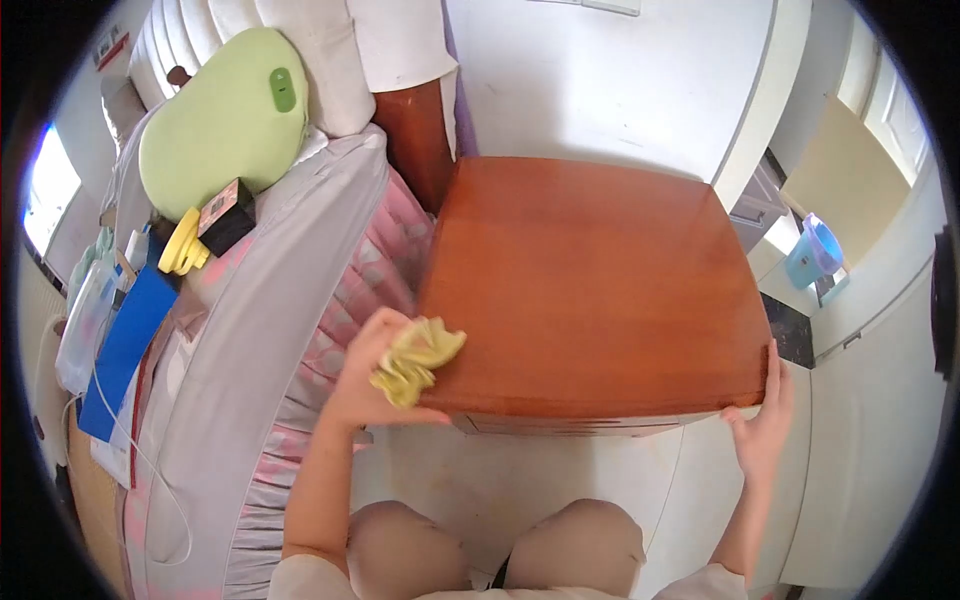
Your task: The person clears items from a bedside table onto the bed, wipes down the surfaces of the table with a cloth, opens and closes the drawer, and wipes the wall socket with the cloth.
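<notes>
Left hand (372, 378) is closed around crumpled yellow cloth (418, 360), at near left corner of wooden nightstand (590, 290). Right hand (764, 412) has thumb and fingers apart, and it touches near right corner. Green pillow (222, 125) lies on bed (270, 260), left of nightstand.

Pale short sleeves (310, 578), bare forearms (320, 485), bare hands (762, 425)
</notes>
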Demonstrator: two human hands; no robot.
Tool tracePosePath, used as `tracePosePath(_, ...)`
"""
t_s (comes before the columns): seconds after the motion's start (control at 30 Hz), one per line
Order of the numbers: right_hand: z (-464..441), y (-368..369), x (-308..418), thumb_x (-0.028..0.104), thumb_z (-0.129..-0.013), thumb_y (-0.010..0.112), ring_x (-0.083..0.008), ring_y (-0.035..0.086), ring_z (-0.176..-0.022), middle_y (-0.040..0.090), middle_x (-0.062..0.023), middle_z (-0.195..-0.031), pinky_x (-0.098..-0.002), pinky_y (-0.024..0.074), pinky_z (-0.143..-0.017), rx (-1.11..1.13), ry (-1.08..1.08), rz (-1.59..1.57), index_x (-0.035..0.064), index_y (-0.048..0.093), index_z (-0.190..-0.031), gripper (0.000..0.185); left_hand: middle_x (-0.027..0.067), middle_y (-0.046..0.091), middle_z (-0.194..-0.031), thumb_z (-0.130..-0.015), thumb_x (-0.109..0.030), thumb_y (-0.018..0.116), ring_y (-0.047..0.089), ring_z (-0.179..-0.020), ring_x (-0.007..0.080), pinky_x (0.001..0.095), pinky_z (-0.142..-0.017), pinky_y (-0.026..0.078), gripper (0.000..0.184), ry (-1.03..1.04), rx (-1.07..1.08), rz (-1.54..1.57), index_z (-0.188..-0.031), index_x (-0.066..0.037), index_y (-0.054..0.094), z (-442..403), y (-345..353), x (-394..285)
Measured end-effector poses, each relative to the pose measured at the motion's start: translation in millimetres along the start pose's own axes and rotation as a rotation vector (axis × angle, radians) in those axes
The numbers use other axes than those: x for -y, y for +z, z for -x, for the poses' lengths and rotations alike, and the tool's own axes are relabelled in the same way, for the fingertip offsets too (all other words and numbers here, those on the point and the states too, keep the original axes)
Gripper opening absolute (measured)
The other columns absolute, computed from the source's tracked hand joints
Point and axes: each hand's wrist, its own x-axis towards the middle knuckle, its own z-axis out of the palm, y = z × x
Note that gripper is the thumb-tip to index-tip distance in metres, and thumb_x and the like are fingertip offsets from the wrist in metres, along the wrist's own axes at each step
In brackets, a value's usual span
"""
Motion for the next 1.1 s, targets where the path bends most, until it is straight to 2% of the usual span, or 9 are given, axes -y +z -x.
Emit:
tracePosePath(0.07,-4,-6,25,0.016,-0.067,0.088,-0.0359,0.051,-0.124,0.044,-0.0183,-0.14,-0.0429,0.0472,-0.101,0.135,0.023,-0.096,0.0131,0.038,-0.149,0.097,0.007,0.055,-0.116,-0.042,-0.025,0.101,0.056,-0.108,0.0197,0.0336,-0.096,0.044,0.093,-0.011,-0.06,-0.025,-0.12,-0.001,0.057,-6,-13,22)
tracePosePath(0.1,-5,1,28,0.016,-0.067,0.088,-0.0359,0.051,-0.124,0.044,-0.0183,-0.14,-0.0429,0.0472,-0.101,0.131,0.032,-0.089,0.0131,0.038,-0.149,0.097,0.0061,0.056,-0.118,-0.04,-0.023,0.102,0.056,-0.112,0.0192,0.0338,-0.1,0.043,0.099,-0.02,-0.093,-0.047,-0.124,0.0,0.054,-4,-18,42)
tracePosePath(0.17,-2,28,29,0.005,-0.049,0.093,-0.038,0.05,-0.125,0.042,-0.0189,-0.14,-0.0444,0.05,-0.1,0.029,0.111,-0.016,0.015,0.039,-0.148,0.114,0.0066,0.059,-0.124,-0.043,-0.016,0.101,0.056,-0.117,0.0193,0.0358,-0.104,0.042,0.103,-0.103,-0.092,0.115,-0.13,0.001,0.05,-9,-21,59)
tracePosePath(0.23,-3,42,36,0.01,-0.051,0.093,-0.038,0.051,-0.124,0.043,-0.0187,-0.14,-0.0438,0.0495,-0.1,-0.024,0.105,-0.009,0.0199,0.042,-0.147,0.109,0.008,0.061,-0.128,-0.046,-0.008,0.099,0.056,-0.12,0.0191,0.0366,-0.107,0.042,0.104,-0.246,-0.195,0.305,-0.135,0.003,0.047,-20,-23,60)
tracePosePath(0.33,-6,53,48,0.013,-0.052,0.094,-0.0377,0.051,-0.124,0.044,-0.0187,-0.139,-0.0439,0.0494,-0.1,-0.092,0.154,0.018,0.0286,0.05,-0.142,0.101,0.0096,0.062,-0.128,-0.05,-0.002,0.096,0.057,-0.12,0.0181,0.0353,-0.106,0.043,0.098,-0.239,-0.142,0.226,-0.134,0.002,0.047,-28,-36,72)
tracePosePath(0.77,-13,93,83,0.029,-0.048,0.095,-0.0345,0.054,-0.119,0.04,-0.0225,-0.144,-0.0409,0.0523,-0.091,-0.255,0.122,0.059,0.0281,0.051,-0.141,0.103,0.0043,0.063,-0.121,-0.066,0.007,0.086,0.058,-0.112,0.0131,0.03,-0.099,0.047,0.071,-0.218,-0.375,0.217,-0.129,0.003,0.053,-47,-42,91)
tracePosePath(0.9,-7,87,86,0.032,-0.051,0.094,-0.0365,0.048,-0.125,0.035,-0.0241,-0.146,-0.041,0.0488,-0.095,-0.221,0.107,-0.034,0.0256,0.05,-0.142,0.102,0.0035,0.064,-0.114,-0.071,0.0,0.086,0.06,-0.104,0.0129,0.03,-0.093,0.049,0.063,-0.24,-0.438,0.07,-0.126,0.0,0.055,-40,-35,83)
tracePosePath(1.03,-9,48,103,0.035,-0.065,0.089,-0.0417,0.032,-0.137,0.03,-0.0235,-0.151,-0.0472,0.0371,-0.108,-0.123,-0.057,0.206,0.0145,0.037,-0.149,0.101,0.0038,0.063,-0.113,-0.076,-0.012,0.086,0.06,-0.101,0.0138,0.03,-0.088,0.049,0.061,-0.331,-0.62,0.237,-0.126,-0.003,0.053,-26,1,4)
tracePosePath(1.1,-18,23,143,0.034,-0.07,0.087,-0.0404,0.03,-0.139,0.03,-0.0201,-0.152,-0.0503,0.0379,-0.107,-0.234,-0.42,-0.036,0.0114,0.031,-0.152,0.102,0.0065,0.057,-0.121,-0.077,-0.007,0.083,0.056,-0.111,0.0172,0.0332,-0.096,0.046,0.068,-0.193,-0.42,0.24,-0.132,-0.002,0.044,-25,24,-39)
